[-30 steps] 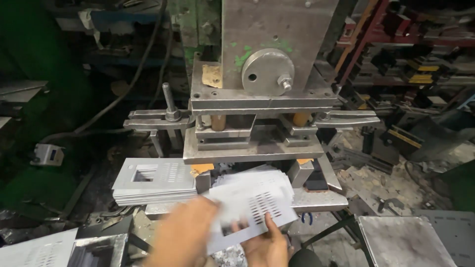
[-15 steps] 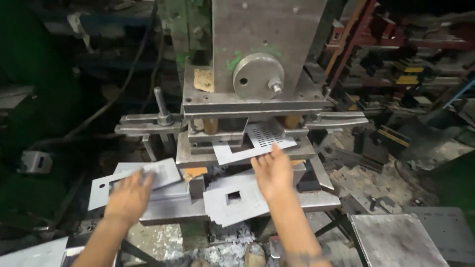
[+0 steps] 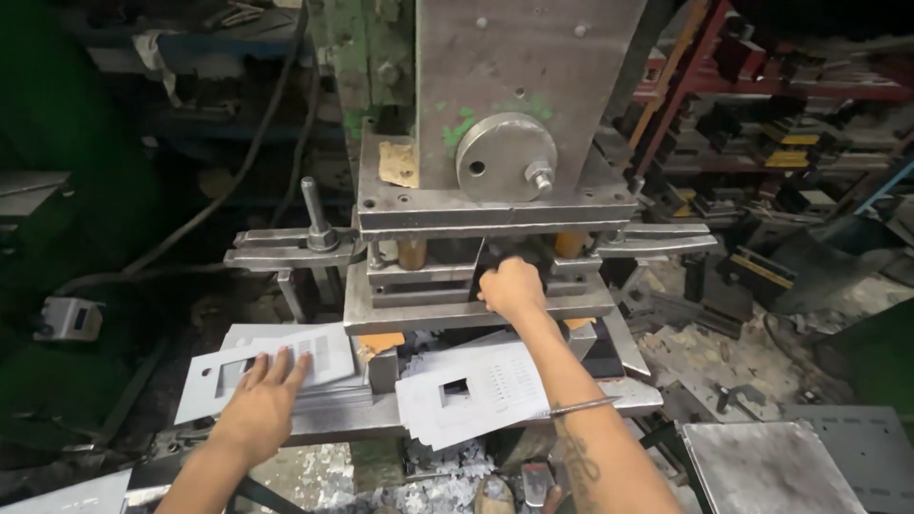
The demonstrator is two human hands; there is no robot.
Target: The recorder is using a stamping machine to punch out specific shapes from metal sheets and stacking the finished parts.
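Note:
My right hand (image 3: 512, 287) is curled at the mouth of the die gap (image 3: 428, 286) of a grey metal press (image 3: 533, 86). The thin plate it carried there is hidden under the hand. My left hand (image 3: 262, 400) lies flat with fingers spread on a light grey metal plate with a rectangular cutout (image 3: 211, 376). That plate tops a stack on the left of the press table. Below my right forearm sits a loose pile of punched plates with square holes and slots (image 3: 476, 390).
A lever bolt (image 3: 314, 214) stands on the left clamp arm. Metal scrap (image 3: 447, 481) litters the floor under the press. A grey steel sheet (image 3: 771, 466) lies at lower right, cluttered shelves (image 3: 790, 143) behind it, a small grey box (image 3: 67, 319) at far left.
My right hand carried a punched plate from the front up into the die and now sits curled over the gap. My left hand moved to the left stack and rests on its top plate.

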